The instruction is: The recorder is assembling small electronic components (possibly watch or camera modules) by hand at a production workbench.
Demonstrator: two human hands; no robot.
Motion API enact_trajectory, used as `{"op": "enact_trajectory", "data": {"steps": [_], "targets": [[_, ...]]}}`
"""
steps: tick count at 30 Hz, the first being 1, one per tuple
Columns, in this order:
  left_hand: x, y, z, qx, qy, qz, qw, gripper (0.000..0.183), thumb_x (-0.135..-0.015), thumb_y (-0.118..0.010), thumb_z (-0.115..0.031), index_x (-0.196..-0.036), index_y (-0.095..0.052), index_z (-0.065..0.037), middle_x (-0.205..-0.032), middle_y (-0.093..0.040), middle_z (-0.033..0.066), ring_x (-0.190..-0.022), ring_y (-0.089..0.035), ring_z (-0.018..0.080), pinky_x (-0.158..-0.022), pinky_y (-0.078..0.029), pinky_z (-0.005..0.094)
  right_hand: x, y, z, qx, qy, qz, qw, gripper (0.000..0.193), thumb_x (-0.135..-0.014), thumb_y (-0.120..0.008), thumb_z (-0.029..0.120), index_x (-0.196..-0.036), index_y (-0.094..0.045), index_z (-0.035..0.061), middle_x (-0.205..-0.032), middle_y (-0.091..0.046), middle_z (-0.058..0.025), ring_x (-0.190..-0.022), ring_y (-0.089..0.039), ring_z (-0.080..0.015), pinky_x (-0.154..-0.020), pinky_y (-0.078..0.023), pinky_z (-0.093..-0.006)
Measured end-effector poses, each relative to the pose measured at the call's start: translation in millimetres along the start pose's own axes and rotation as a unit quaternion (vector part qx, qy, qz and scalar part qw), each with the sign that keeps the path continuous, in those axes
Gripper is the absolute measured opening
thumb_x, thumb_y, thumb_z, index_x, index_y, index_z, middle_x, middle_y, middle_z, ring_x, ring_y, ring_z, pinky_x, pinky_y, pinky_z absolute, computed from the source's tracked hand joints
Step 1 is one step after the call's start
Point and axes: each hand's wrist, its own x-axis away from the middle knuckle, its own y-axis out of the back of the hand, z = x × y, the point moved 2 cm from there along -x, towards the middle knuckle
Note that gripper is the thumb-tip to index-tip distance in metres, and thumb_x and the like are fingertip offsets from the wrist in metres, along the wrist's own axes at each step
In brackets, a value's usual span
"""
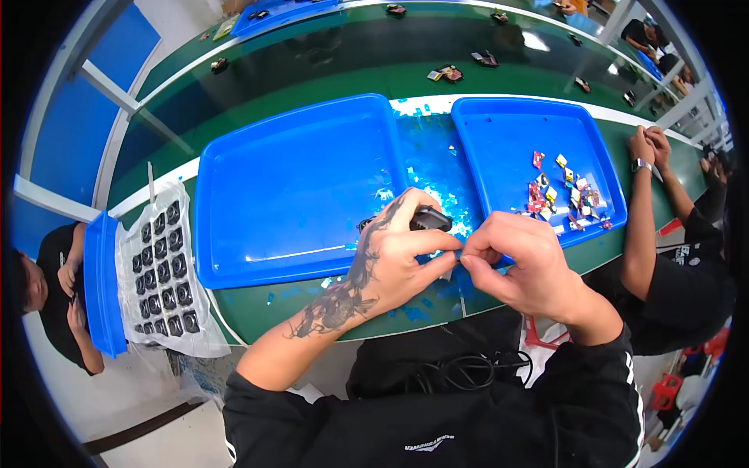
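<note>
My left hand [398,253] grips a small black device [430,219], held just above the green table edge between the two blue trays. My right hand [519,261] pinches something tiny at the device's right side, its fingertips meeting the left thumb; what it pinches is too small to tell. Both hands hover over scraps of blue film [437,168] scattered on the table.
A large empty blue tray [296,183] lies to the left and another blue tray [515,132] with several small coloured parts [566,195] to the right. A clear bag of black devices [162,269] sits far left. One person sits at the right, another at the left.
</note>
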Motion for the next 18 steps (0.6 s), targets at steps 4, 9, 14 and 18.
{"op": "enact_trajectory", "data": {"steps": [4,9,14,18], "targets": [[1.5,-1.2,1.7,-0.032,-0.041,-0.017,0.999,0.018,-0.064,-0.081,-0.006,-0.080,-0.073,-0.006,-0.092,-0.057,0.0091,-0.080,-0.061,0.0239,-0.068,-0.051,0.0341,-1.6,-1.5,-2.9,0.009,-0.020,0.027,0.999,0.010,-0.078,-0.067,-0.004,-0.082,-0.059,0.0005,-0.070,-0.057,-0.0075,-0.058,-0.060,-0.0188,-0.052,-0.047,-0.0308],[1.0,-0.8,3.1,-0.095,-0.100,-0.047,0.989,0.020,-0.061,-0.082,-0.006,-0.080,-0.073,-0.008,-0.091,-0.059,0.0073,-0.079,-0.061,0.0231,-0.065,-0.051,0.0339,0.9,-3.3,-15.1,-0.136,-0.167,0.051,0.975,0.004,-0.087,-0.061,0.001,-0.088,-0.057,-0.0003,-0.069,-0.051,-0.0033,-0.058,-0.048,-0.0093,-0.053,-0.041,-0.0252],[2.2,-0.6,3.0,-0.155,-0.161,-0.078,0.972,0.024,-0.059,-0.083,-0.006,-0.080,-0.073,-0.009,-0.091,-0.059,0.0059,-0.076,-0.061,0.0229,-0.062,-0.051,0.0322,-1.6,-6.8,-21.1,-0.134,-0.202,0.009,0.970,0.004,-0.091,-0.056,0.003,-0.087,-0.055,0.0011,-0.071,-0.050,-0.0020,-0.061,-0.047,-0.0073,-0.056,-0.041,-0.0237],[0.6,0.1,0.7,-0.134,-0.124,-0.094,0.979,0.024,-0.059,-0.085,-0.006,-0.080,-0.074,-0.009,-0.091,-0.059,0.0066,-0.074,-0.060,0.0213,-0.061,-0.051,0.0311,-7.5,-14.2,-31.6,0.017,-0.098,-0.078,0.992,0.005,-0.087,-0.060,0.002,-0.086,-0.055,0.0026,-0.072,-0.053,-0.0056,-0.061,-0.055,-0.0160,-0.056,-0.045,-0.0305]]}}
